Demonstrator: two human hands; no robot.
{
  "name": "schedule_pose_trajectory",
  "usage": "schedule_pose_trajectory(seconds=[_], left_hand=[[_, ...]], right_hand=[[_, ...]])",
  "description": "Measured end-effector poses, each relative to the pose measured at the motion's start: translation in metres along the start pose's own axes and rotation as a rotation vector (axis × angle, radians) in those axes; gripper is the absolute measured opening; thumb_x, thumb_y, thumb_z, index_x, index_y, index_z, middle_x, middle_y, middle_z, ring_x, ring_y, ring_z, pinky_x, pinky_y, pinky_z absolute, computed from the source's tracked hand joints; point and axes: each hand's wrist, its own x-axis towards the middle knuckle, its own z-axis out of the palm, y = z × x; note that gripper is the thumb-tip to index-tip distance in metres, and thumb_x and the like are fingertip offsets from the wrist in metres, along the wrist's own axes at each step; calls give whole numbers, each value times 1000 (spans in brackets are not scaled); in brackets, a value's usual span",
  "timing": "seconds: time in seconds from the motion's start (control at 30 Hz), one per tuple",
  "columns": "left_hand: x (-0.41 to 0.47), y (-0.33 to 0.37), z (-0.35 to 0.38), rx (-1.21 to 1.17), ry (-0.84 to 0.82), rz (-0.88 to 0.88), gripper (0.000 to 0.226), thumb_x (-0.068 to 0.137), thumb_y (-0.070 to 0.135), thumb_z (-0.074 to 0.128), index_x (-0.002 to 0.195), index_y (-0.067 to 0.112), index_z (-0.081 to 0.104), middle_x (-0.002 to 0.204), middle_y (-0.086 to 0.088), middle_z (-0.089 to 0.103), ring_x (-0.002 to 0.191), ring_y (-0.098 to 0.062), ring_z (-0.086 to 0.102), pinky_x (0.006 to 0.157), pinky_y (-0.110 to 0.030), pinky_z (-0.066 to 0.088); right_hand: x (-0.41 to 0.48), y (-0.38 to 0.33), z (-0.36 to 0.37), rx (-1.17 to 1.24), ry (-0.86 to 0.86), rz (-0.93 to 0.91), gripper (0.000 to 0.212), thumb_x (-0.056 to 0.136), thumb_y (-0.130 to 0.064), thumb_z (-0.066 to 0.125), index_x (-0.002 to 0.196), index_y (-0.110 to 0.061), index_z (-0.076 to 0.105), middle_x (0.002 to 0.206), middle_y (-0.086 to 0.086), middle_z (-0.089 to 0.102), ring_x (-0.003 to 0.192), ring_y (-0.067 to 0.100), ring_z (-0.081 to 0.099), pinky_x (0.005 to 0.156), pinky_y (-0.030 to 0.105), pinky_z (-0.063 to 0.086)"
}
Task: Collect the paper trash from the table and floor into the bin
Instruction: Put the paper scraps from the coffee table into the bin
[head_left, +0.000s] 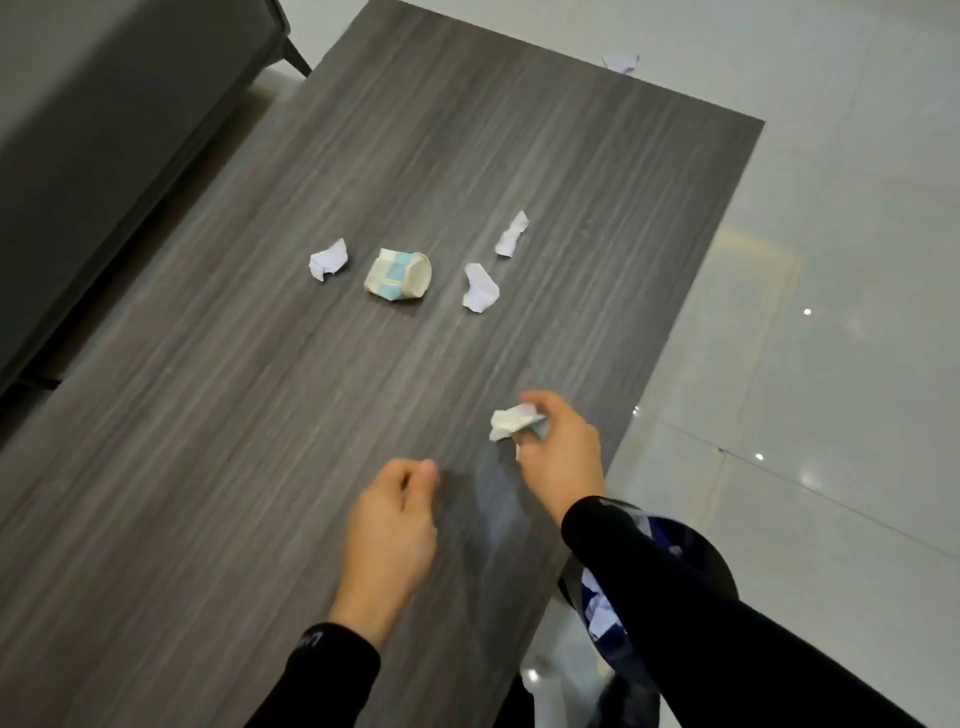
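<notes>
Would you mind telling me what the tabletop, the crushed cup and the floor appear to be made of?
The tabletop looks like grey wood-grain laminate or veneer, matte, with fine streaks running lengthwise. The crushed cup seems to be thin paper, white with pale blue patches, judging by its sharp creases. The floor looks like glossy light tile: it mirrors lamp spots and shows joint lines.

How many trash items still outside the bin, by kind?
Paper wads on table: 3
Paper wad in right hand: 1
Paper wad on floor: 1
Crushed cup on table: 1
Total: 6
Bin contents, partly hidden by the arm, not counted.
</notes>
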Motion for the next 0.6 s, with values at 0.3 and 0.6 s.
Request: schedule_pose_trajectory(seconds=[0.3,0.6], left_hand=[[-110,32,146,145,-687,66,21,95,20,36,76,18,45,81,-1,51,76,-18,48,67,-29,37],[-117,-20,211,350,-675,-210,49,89,36,42,128,6,42,133,-17,50,118,-36,50,92,-36,42]], right_hand=[[-99,141,-94,409,353,673,16,82,-3,48,75,-13,58,71,5,61,74,29,59,73,40,51],[-101,215,-138,278,116,831,12,81,0,48,72,8,50,66,12,47,74,25,43,57,30,33]])
